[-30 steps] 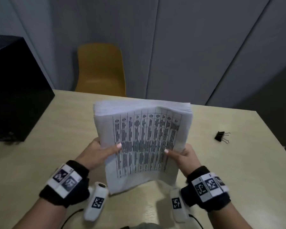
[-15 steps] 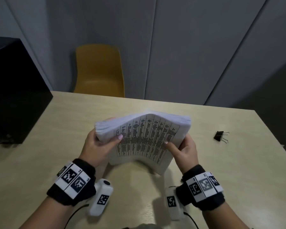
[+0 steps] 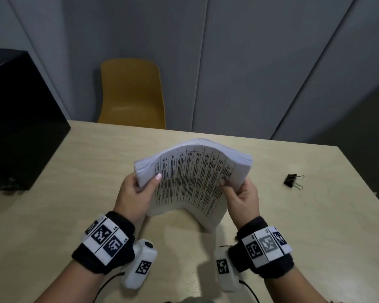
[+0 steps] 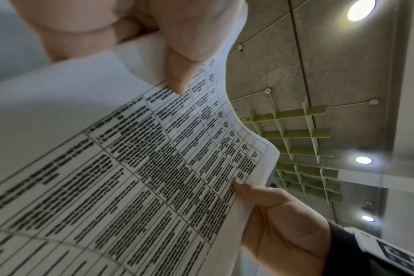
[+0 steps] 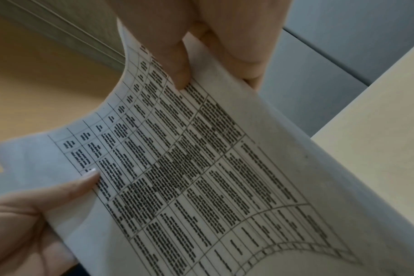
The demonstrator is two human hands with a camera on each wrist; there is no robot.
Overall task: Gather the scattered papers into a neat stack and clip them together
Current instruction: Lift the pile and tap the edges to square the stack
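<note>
A thick stack of white papers (image 3: 190,180), printed with a table, arches upward over the light wood table (image 3: 74,171). My left hand (image 3: 136,191) grips its left side, thumb on the printed top sheet. My right hand (image 3: 239,193) grips the right side the same way. Close up, the stack of papers (image 4: 130,177) bends under my left thumb, and the stack of papers (image 5: 201,168) bends under my right thumb. A black binder clip (image 3: 292,181) lies on the table to the right of the stack, apart from both hands.
A yellow chair (image 3: 131,92) stands behind the table's far edge. A black box (image 3: 20,119) sits on the table at the far left. Grey wall panels (image 3: 249,62) rise behind. The table's right edge runs close past the clip.
The stack was upright on its edge a second ago; it has tipped down flatter and bowed upward, and both hands have moved up along its sides.
</note>
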